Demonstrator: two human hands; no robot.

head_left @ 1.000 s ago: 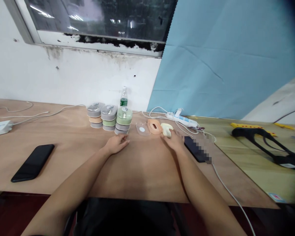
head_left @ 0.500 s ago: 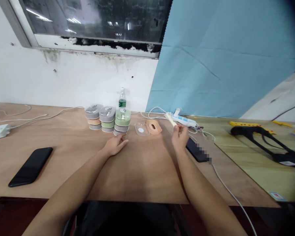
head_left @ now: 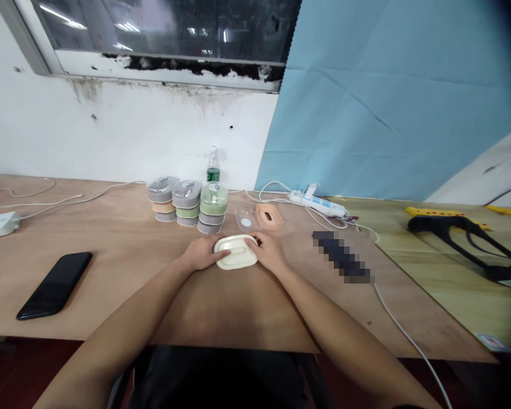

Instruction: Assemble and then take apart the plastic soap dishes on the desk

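Both hands hold a cream rounded-rectangular plastic piece [head_left: 237,260] just over the table in front of me. Its upper face has a raised rim and a long central groove. My left hand [head_left: 201,253] grips the left end, thumb lying on top. At the opposite end, my right hand [head_left: 271,250] has its thumb on the rim, and its other fingers are mostly hidden. Just beyond lie a clear plastic lid [head_left: 241,214] and an orange slotted piece [head_left: 274,217]. Stacked small rounded boxes in grey [head_left: 186,196], green [head_left: 214,202] and orange stand behind my left hand.
A black phone [head_left: 55,285] lies at the left, and a partly pixelated dark device [head_left: 343,255] at the right. A bottle [head_left: 213,163] stands by the wall. Cables run around a white power strip [head_left: 323,205]. A black frame-like object [head_left: 460,244] occupies the far right.
My right hand has brought the cream piece from near the power strip to the middle. My left hand has moved slightly right and taken hold of its other end.
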